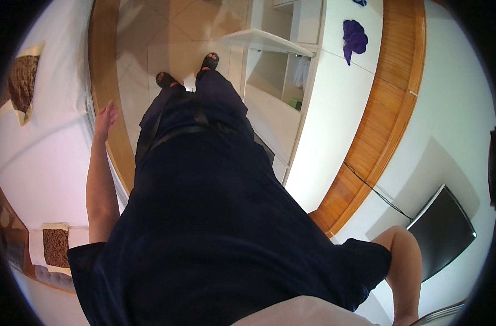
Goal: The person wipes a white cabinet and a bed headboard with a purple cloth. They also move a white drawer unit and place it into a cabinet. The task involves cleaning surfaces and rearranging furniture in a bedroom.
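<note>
My left hand (pixel 106 119) hangs at my side, fingers loosely spread and holding nothing. It is near the wooden edge (pixel 102 53) of a bed covered with a white sheet (pixel 44 150). My right arm bends at the elbow beside a flat-screen television (pixel 443 236); its forearm runs off the lower rim, so my right hand is out of view. Before me stands a long white cabinet (pixel 313 142) with a flap door (pixel 268 40) swung out. Inside that compartment lie a white cloth-like item (pixel 301 72) and a small green item (pixel 295 103).
A crumpled purple cloth (pixel 354 40) lies on the cabinet top. Wooden panelling (pixel 374 110) runs behind it, crossed by a dark cable (pixel 378 192). Brown patterned fabric pieces with cream edging (pixel 23 81) lie on the bed. My sandalled feet (pixel 210 61) stand on floor tiles (pixel 182 45).
</note>
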`<state>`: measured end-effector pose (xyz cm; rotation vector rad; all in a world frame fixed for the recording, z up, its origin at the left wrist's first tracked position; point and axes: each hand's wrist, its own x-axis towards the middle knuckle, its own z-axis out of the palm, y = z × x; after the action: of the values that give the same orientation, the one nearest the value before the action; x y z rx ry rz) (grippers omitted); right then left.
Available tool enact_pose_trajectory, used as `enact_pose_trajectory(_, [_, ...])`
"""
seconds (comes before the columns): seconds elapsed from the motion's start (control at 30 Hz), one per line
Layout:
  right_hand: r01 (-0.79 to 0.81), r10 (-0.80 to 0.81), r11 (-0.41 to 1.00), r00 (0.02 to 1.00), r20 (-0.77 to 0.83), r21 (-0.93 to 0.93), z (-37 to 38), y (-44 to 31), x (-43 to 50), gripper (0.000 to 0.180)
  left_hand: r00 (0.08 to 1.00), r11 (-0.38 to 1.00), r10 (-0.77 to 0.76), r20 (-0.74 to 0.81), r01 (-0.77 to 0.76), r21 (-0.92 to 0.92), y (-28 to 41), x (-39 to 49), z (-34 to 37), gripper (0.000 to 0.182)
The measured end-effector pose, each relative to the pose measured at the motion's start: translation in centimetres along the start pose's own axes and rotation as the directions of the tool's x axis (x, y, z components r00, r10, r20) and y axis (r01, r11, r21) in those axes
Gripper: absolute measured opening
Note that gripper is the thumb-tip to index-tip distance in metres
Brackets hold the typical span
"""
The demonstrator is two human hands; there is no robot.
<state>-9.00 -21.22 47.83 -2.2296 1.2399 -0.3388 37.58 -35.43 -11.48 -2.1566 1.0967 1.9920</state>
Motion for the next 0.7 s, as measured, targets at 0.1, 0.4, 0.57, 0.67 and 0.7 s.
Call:
enact_pose_trajectory(0.1, [-0.200,0.204,0.979,0.950,-0.236,0.041,-1.7,3.1,-3.6,0.012,1.000,1.000,0.019,-0.004,-0.019,-0.015,-1.0,-0.2,1.1,0.056])
enact_pose_trajectory(0.4, [-0.604,0.749,0.663,0.547,-0.375,0.442,23.8,35.0,-7.9,0.022,0.992,0.996,0.021,-0.128,-0.032,-0.079,-8.0,-8.1,4.8,0.054])
enact_pose_trajectory(0.57, [-0.675,0.665,0.718,0.593,-0.453,0.171,34.2,43.0,-1.0,0.035,0.974,0.986,-0.153,-0.168,0.138,-0.099,-11.6,-14.5,5.1,0.050])
enact_pose_trajectory(0.67, [-0.726,0.659,0.687,0.643,-0.390,-0.036,36.2,41.7,-1.0,0.034,0.966,0.969,-0.192,-0.174,0.159,-0.189,-12.9,-18.4,6.7,0.044])
enact_pose_trajectory(0.7, [-0.714,0.665,0.700,0.661,-0.348,-0.019,36.6,41.3,-1.5,0.033,0.972,0.967,-0.167,-0.163,0.129,-0.222,-13.9,-18.1,6.6,0.043])
